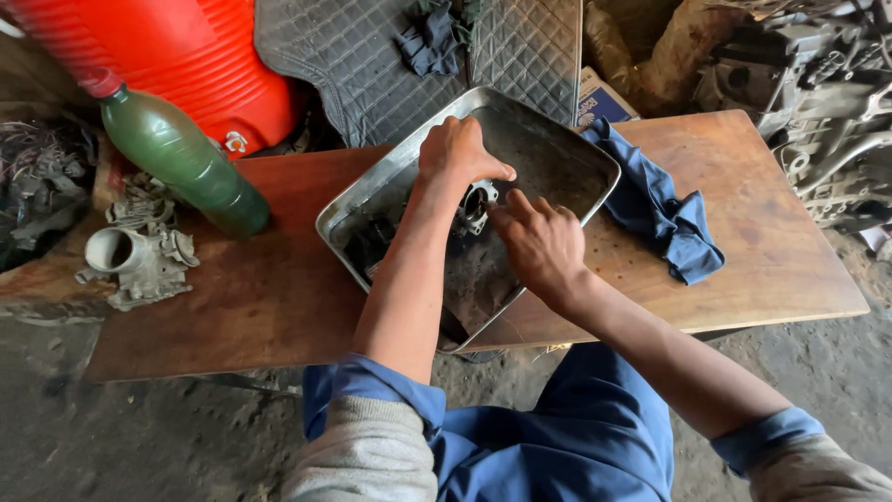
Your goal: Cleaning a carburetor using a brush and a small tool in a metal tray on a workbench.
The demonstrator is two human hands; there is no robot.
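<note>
A dented metal tray (pixel 548 125) lies on a low wooden table (pixel 279 279), its inside dark with grime. My left hand (pixel 457 149) is closed over a small round metal engine part (pixel 478 206) inside the tray. My right hand (pixel 539 244) meets it from the right, fingers pressed to the same part. Most of the part is hidden under my hands. Other dark small pieces (pixel 370 237) lie in the tray's left end.
A blue rag (pixel 664 209) lies right of the tray. A green plastic bottle (pixel 181 158) stands at the table's left, beside a grey cast metal part (pixel 135 256). Behind are a red container (pixel 186 51), a quilted mat (pixel 372 65) and engine parts (pixel 827 102).
</note>
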